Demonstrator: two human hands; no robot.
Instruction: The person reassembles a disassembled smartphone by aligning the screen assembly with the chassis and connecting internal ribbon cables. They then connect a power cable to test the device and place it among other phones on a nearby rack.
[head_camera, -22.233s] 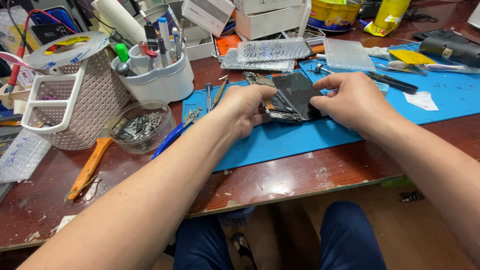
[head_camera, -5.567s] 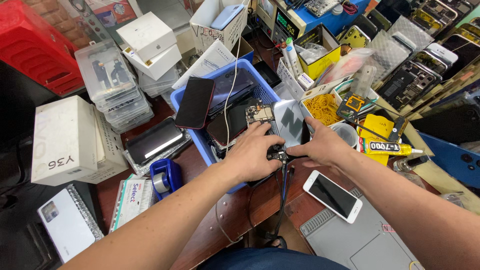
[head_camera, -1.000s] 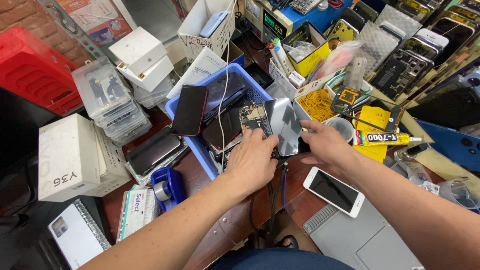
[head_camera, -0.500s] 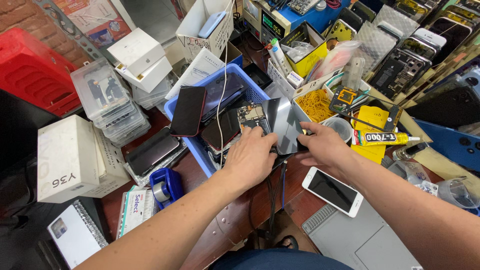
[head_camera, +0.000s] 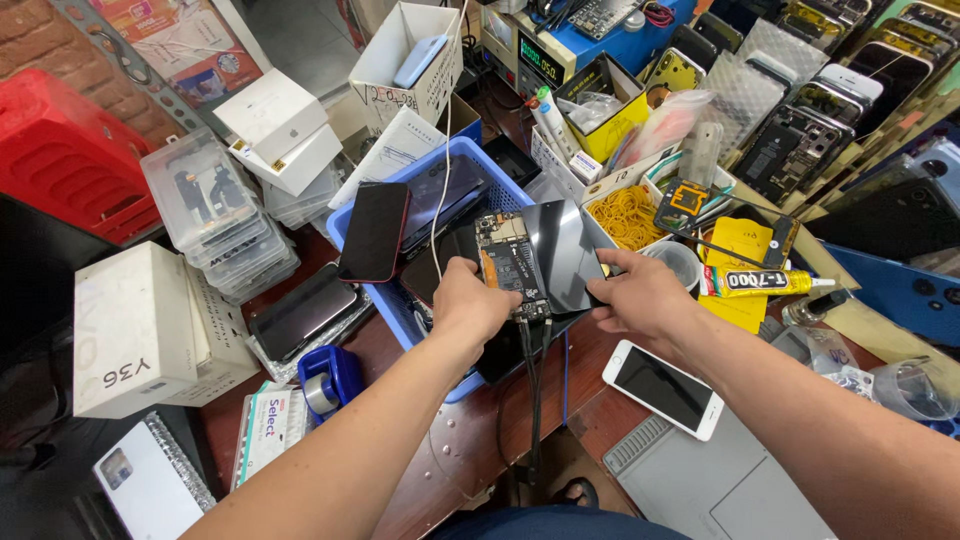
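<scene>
Far left on the counter: a white carton on its side, a stack of clear plastic cases behind it, and a dark phone lying face up near a blue tape dispenser.

Centre: a blue plastic basket holds several dark phones; one red-edged phone leans across its left rim. Above the basket's near corner, the opened phone is held up, circuit board exposed on its left half and a dark glossy panel on its right. The left hand grips its lower left edge, fingers curled around it. Black cables hang from its bottom edge toward the counter's front.

The right hand grips the panel's lower right edge, thumb on top.

Right: a white phone lies face up just beside the right wrist, at the edge of a grey work mat. Beyond the hand are a box of yellow rubber bands and a glue tube on yellow card.
</scene>
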